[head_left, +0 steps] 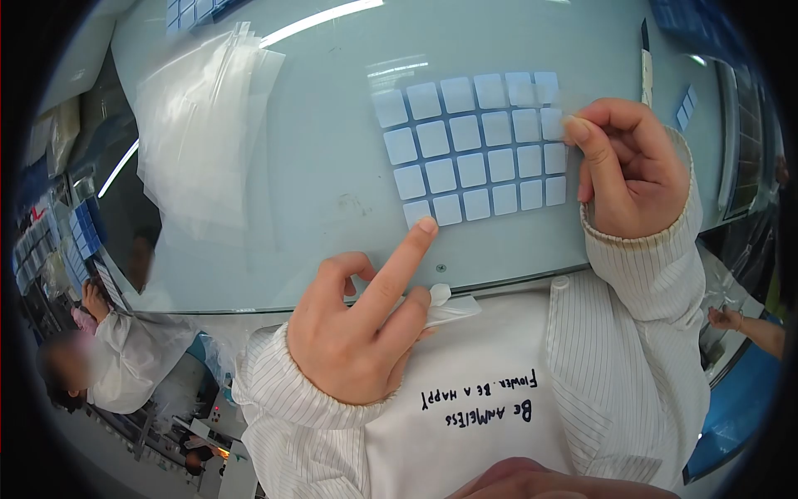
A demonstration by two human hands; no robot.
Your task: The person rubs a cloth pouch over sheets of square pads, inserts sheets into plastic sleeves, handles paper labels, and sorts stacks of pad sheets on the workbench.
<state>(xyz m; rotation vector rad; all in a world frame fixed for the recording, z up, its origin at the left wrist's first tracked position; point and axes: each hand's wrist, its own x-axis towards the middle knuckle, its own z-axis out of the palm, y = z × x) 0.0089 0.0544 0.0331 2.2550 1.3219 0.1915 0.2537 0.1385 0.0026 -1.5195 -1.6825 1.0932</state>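
A blue sheet (456,156) bearing rows of pale, rounded square pads lies flat on the glass-like table top. My left hand (357,333) rests at its near left corner, index finger stretched out and touching a pad. The other fingers of that hand curl round a white plastic-looking piece (455,309), mostly hidden. At the sheet's right edge, my right hand (628,166) is closed, thumb and index finger pinching what looks like the edge of a clear film (522,90). This film is faint over the upper right pads.
Clear plastic bags (208,133) are stacked on the left. A craft knife (646,66) lies at the far right, near a small blue padded strip (686,108). Another padded sheet (191,12) is at the far left. A co-worker (125,366) sits beyond the left edge.
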